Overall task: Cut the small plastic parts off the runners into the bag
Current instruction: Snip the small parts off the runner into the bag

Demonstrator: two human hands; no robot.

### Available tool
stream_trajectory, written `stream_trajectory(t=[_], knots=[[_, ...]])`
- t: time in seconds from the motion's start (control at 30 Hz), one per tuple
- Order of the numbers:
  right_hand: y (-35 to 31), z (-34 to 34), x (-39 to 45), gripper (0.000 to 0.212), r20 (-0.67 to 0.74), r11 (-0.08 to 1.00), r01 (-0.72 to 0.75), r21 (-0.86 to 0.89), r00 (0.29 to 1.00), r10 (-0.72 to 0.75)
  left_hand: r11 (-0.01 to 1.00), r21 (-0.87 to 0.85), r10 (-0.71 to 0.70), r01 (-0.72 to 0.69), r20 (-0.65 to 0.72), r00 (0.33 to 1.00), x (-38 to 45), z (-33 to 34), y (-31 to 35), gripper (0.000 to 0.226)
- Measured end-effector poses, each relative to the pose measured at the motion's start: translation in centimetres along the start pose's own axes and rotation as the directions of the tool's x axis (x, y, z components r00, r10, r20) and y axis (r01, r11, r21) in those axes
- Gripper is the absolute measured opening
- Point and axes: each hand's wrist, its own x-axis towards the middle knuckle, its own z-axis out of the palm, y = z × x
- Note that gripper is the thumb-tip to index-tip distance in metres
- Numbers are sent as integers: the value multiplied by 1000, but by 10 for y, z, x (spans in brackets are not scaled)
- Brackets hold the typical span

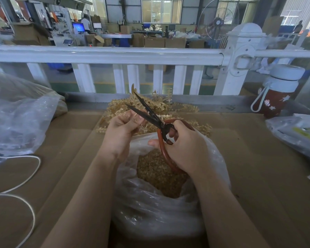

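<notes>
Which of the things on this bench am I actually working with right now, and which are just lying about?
In the job:
scissors, gripped by the right hand, blades apart
runner, pinched by the left hand
pile of runners
open bag of cut parts

Lying about:
flask
white cord
large plastic bag at left
plastic packet at right

My right hand (pixel 184 149) grips scissors (pixel 150 115) with dull, dark metal blades and smooth reddish-brown coated loop handles. Below sits the crinkled, glossy clear plastic bag (pixel 150 212) of translucent amber plastic parts (pixel 159 172). The table's brown cardboard sheet (pixel 258 167) looks matt.
</notes>
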Motion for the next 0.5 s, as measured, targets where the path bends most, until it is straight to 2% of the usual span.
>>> stream_trajectory(t=[0.17,0.5], knots=[[-1,0,0,79,-1,1000,-1,-5,1000,1,999,-37,-27,26,-25,999,0,1,0,9],[-2,-2,-3,59,-48,1000,18,3,999,-18,998,-58,3,-4,-19,1000,0,1,1,10]])
